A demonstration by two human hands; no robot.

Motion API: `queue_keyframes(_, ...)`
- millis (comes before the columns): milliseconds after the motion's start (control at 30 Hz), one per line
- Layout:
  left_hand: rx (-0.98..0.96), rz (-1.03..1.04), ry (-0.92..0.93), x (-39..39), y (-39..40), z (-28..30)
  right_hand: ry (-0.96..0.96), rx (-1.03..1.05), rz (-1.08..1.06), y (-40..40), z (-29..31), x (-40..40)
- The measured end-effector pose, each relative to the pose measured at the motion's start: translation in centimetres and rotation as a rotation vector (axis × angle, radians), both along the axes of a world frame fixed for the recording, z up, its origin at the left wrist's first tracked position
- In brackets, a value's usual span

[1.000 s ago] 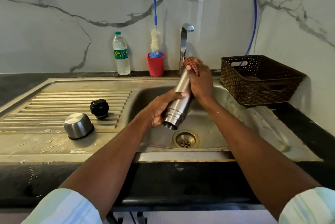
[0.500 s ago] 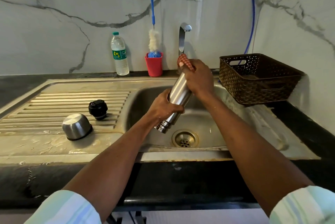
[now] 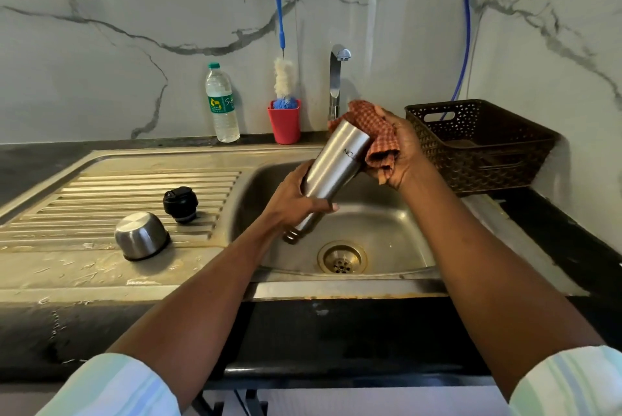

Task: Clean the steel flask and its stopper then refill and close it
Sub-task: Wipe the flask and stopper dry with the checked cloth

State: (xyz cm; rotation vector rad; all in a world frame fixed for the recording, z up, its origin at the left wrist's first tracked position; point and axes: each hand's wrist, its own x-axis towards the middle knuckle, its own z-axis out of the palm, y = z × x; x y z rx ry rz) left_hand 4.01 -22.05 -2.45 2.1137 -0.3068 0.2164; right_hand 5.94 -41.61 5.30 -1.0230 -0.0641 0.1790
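A steel flask point(image 3: 331, 173) is held tilted over the sink basin point(image 3: 397, 234), its open mouth pointing down and toward me, its base up near the tap. My left hand point(image 3: 296, 203) grips its lower body. My right hand point(image 3: 400, 153) holds a checked orange cloth point(image 3: 377, 136) against the flask's upper right side. The black stopper point(image 3: 180, 204) stands on the ribbed drainboard. Next to it, nearer me, the steel cup lid point(image 3: 141, 240) sits upside down.
At the back wall stand a plastic water bottle point(image 3: 222, 106), a red cup point(image 3: 284, 124) holding a blue-handled bottle brush point(image 3: 281, 45), and the tap point(image 3: 336, 79). A brown woven basket point(image 3: 478, 143) sits right of the sink. The drain point(image 3: 342, 257) lies below the flask.
My right hand with the cloth has slid off the flask's base to its right side, uncovering the base. The flask's mouth end has swung further left.
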Motion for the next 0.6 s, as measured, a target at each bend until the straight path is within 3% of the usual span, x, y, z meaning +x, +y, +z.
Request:
queue_keyframes(100,-0.298,-0.108,0.118,-0.3,-1.1,0.5,-0.006,0.072,-0.03,1.9,0.0,0.0)
queue_keyframes(233,-0.713,-0.17,0.179,-0.4,-1.3,1.3,-0.13,-0.279,-0.047,5.8,-1.1,-1.1)
queue_keyframes(400,-1.211,-0.058,0.253,-0.5,0.4,2.8,0.044,-0.223,0.046,7.3,-3.1,-1.4)
queue_keyframes(500,-1.185,-0.036,0.357,-0.3,0.2,2.6,0.14,-0.245,0.033,7.6,-3.6,-1.1)
queue_keyframes(600,-1.187,-0.002,0.424,0.1,-0.6,2.2,0.005,-0.426,-0.025,7.3,-4.0,-0.7)
